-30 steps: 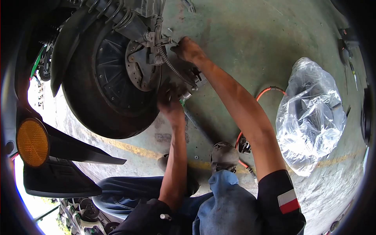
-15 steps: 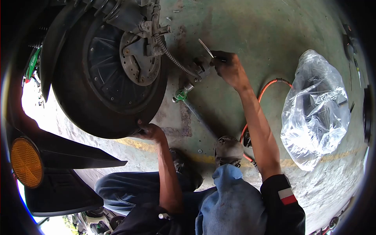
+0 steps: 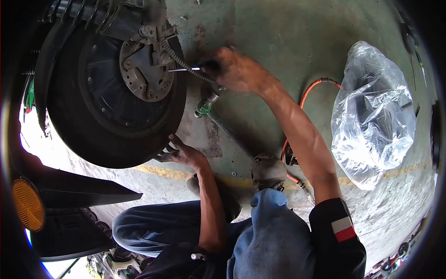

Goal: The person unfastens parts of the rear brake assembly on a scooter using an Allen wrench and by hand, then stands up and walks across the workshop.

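The right hand (image 3: 234, 69) closed around a slim rod (image 3: 184, 69), likely light, stiff and best held at its near end, pointing toward the brake disc (image 3: 162, 86); the left hand (image 3: 186, 155) spread beside the heavy-looking wheel (image 3: 109, 100).

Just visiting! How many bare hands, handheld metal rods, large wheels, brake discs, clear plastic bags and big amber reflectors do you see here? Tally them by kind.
Bare hands: 2 (left hand, right hand)
Metal rod: 1
Large wheel: 1
Brake disc: 1
Clear plastic bag: 1
Amber reflector: 1
Total: 7
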